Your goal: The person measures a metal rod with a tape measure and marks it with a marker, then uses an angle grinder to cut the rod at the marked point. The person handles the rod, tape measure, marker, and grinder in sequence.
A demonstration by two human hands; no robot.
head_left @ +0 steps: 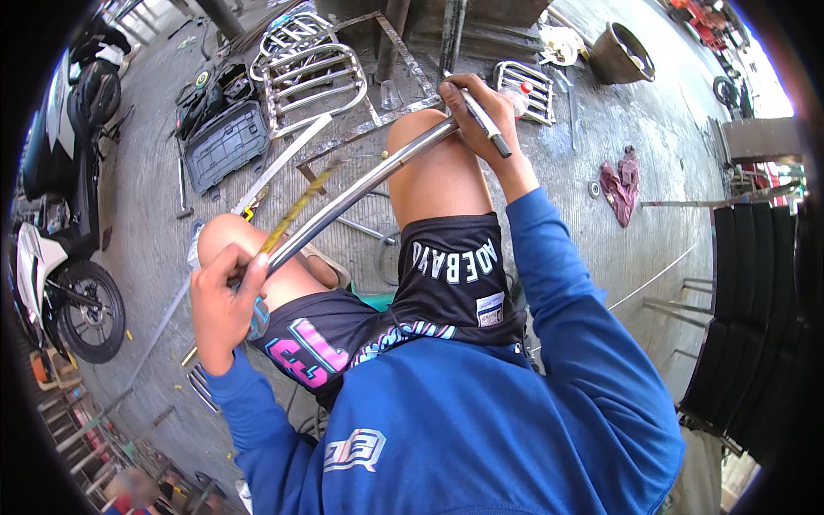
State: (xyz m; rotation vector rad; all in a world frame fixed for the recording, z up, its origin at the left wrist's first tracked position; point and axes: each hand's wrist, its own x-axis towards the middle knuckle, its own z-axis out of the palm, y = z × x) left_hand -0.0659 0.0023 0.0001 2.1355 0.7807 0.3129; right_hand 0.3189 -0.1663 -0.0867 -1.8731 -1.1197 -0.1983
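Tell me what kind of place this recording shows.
Probably an open-air metal or motorcycle-rack workshop: chrome tube racks lie on the concrete floor, a parked motorcycle stands nearby, and both hands hold a metal tube.

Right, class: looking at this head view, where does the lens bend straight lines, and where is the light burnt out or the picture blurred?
Head view: the metal tube across the knees is sharp; the dark slats at the right rim curve with the fisheye; daylight washes out the upper right corner; corners go black; a small patch at lower left is blurred.
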